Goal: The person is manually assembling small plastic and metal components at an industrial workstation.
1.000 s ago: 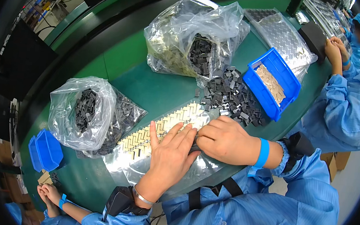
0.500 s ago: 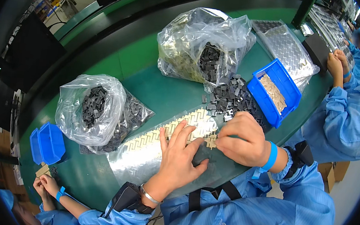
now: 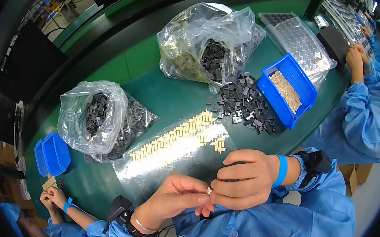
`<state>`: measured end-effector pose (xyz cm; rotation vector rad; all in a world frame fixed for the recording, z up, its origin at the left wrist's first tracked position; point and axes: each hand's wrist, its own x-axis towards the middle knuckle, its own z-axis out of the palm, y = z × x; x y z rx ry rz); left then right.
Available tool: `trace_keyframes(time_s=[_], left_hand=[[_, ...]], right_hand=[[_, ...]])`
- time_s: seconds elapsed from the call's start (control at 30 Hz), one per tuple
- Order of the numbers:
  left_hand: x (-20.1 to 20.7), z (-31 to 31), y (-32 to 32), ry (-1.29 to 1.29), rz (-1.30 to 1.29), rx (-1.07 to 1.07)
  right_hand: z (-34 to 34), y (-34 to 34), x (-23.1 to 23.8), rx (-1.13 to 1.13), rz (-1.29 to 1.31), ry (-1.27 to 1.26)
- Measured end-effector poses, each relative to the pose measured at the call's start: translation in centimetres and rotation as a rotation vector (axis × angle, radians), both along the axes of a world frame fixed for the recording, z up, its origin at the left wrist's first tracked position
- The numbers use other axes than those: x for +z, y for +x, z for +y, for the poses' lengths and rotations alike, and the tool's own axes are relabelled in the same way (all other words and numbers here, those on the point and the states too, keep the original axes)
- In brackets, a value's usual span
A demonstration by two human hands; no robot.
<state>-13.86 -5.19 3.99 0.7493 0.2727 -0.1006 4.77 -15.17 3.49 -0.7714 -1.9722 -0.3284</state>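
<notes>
My left hand (image 3: 175,198) and my right hand (image 3: 245,181) meet over the table's near edge, fingertips together. A small beige piece (image 3: 209,191) shows between them, pinched by both hands; its far part is hidden by the fingers. Beyond my hands lies a clear plastic sheet (image 3: 140,180), shiny with glare. Flat beige pieces (image 3: 170,137) stand on it in zigzag rows, and a small separate cluster (image 3: 218,145) sits at its right end. Neither hand touches the sheet.
Loose black pieces (image 3: 246,101) spill from a large clear bag (image 3: 184,40). A blue bin (image 3: 308,102) holds beige pieces (image 3: 286,91). On the left are another clear bag (image 3: 71,116) of black pieces and a blue bin (image 3: 53,155). Co-workers' hands (image 3: 54,197) work at either side.
Both hands have left the sheet and drawn back toward my body. My left hand, spread flat before, now pinches the small beige piece with my right.
</notes>
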Motion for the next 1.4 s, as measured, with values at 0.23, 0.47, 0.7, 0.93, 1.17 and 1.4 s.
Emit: trace_keyframes(time_s=[0.23, 0.47, 0.7, 0.93, 1.17, 1.4], left_hand=[[0.8, -1.7, -0.4, 0.242, 0.076, 0.202], [0.8, -3.1, 0.0, 0.663, 0.091, 0.373], [0.8, -3.3, 0.3, 1.084, 0.035, 0.420], [0.2, -3.2, -0.3, 0.881, 0.060, 0.422], [-0.1, -3.4, -0.2, 0.490, 0.142, 0.503], [-0.1, -3.9, 0.0, 0.556, 0.158, 0.549]], right_hand=[[-0.3, 0.2, 0.4, -0.062, 0.168, -0.176], [-0.4, -0.6, 0.2, -0.095, 0.239, -0.375], [-0.5, -1.0, 0.3, -0.166, 0.160, -0.416], [-0.5, 0.5, 0.9, -0.151, 0.758, -0.856], [-1.5, -0.6, 0.2, 0.112, 1.014, -1.209], [-1.3, -1.6, -0.2, -0.026, 0.829, -1.017]])
